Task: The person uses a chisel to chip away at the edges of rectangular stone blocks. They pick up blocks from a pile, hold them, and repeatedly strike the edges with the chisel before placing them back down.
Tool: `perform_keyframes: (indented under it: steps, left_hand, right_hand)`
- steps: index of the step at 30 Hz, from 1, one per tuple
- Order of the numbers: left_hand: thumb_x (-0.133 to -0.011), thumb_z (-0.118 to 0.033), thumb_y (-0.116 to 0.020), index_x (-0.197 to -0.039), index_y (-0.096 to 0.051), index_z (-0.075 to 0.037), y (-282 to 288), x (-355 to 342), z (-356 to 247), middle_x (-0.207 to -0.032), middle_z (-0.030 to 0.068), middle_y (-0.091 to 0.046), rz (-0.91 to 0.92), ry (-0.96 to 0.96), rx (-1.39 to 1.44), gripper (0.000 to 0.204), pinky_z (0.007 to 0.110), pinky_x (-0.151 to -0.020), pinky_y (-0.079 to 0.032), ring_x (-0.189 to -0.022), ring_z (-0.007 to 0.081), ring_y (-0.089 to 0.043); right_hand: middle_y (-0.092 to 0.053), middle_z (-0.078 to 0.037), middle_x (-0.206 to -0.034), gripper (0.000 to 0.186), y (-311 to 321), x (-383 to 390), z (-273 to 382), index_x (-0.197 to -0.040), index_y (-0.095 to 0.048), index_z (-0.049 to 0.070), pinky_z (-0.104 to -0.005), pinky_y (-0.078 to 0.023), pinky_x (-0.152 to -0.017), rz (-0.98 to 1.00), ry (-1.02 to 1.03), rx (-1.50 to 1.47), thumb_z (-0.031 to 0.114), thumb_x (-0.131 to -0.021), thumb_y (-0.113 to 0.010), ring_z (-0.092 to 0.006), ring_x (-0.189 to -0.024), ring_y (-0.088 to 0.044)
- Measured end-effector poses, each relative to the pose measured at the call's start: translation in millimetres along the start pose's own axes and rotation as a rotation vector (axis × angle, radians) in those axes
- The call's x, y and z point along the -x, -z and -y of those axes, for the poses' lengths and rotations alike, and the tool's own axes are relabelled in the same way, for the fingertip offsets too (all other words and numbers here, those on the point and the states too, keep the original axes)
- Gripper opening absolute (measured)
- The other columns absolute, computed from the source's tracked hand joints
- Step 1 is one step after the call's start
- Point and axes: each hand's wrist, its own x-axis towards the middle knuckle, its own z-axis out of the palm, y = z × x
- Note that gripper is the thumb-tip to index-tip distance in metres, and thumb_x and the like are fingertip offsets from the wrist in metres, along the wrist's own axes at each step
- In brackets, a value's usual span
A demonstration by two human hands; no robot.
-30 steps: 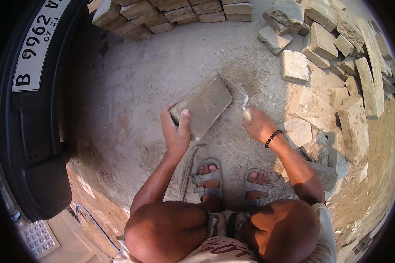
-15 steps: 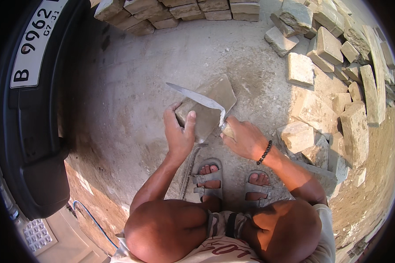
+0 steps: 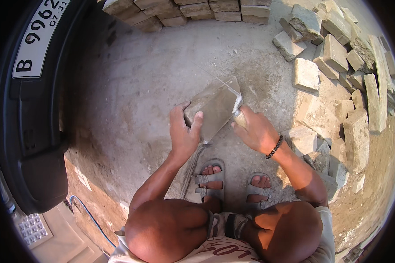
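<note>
A grey, dusty rectangular paver block (image 3: 213,120) is tilted in front of me, with my left hand (image 3: 185,131) closed on its left side, thumb on the face. My right hand (image 3: 254,129) grips the pale handle of a metal trowel (image 3: 237,101). The trowel's thin blade appears nearly edge-on and crosses the upper right end of the paver; whether it touches cannot be told. Below the block a ridged metal bar (image 3: 191,168) lies beside my sandalled feet.
Stacked pavers (image 3: 193,9) line the far side. A loose heap of broken blocks (image 3: 335,52) fills the right, with long pale slabs. A black vehicle bumper (image 3: 35,149) with a plate stands at the left, and a blue hose (image 3: 87,210) runs at lower left.
The trowel has swung from lying flat over the paver's left part to edge-on at its right end. My right hand rose slightly; the paver and left hand shifted a little right.
</note>
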Motion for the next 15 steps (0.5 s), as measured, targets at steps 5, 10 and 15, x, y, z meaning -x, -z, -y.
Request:
perform_keyframes:
  steps: [5, 10, 15]
  left_hand:
    - [-0.095, -0.034, -0.062, -0.125, -0.056, 0.0, -4.5, -1.2, -4.1, -0.11, 0.02, -0.058, -0.003, -0.027, 0.066, 0.046, 0.041, -0.089, -0.043, -0.101, 0.0304, -0.055]
    - [-0.098, -0.034, -0.057, -0.124, -0.059, -0.001, -0.4, -1.7, 3.4, -0.11, 0.0203, -0.06, 0.018, 0.025, 0.062, 0.042, 0.041, -0.091, -0.044, -0.103, 0.0311, -0.056]
    - [-0.103, -0.037, -0.049, -0.121, -0.061, 0.002, 4.1, -11.0, 5.4, -0.107, 0.0149, -0.063, 0.007, 0.157, 0.276, 0.045, 0.038, -0.092, -0.045, -0.098, 0.0237, -0.058]
  right_hand:
    - [-0.065, -0.032, -0.088, 0.043, -6.8, -23.3, -65.6, -0.118, -0.05, -0.006, -0.0541, -0.049, -0.079, -0.052, -0.09, -0.018, 0.023, -0.089, -0.061, -0.0499, -0.088, -0.063]
    - [-0.065, -0.033, -0.087, 0.041, -14.4, 6.8, -6.0, -0.115, -0.05, -0.008, -0.0544, -0.05, -0.077, 0.076, 0.019, 0.047, 0.021, -0.088, -0.062, -0.051, -0.086, -0.063]
    - [-0.065, -0.032, -0.083, 0.034, -8.9, -9.0, -84.5, -0.108, -0.051, -0.005, -0.0546, -0.05, -0.075, -0.107, -0.12, 0.092, 0.022, -0.089, -0.062, -0.0504, -0.084, -0.064]
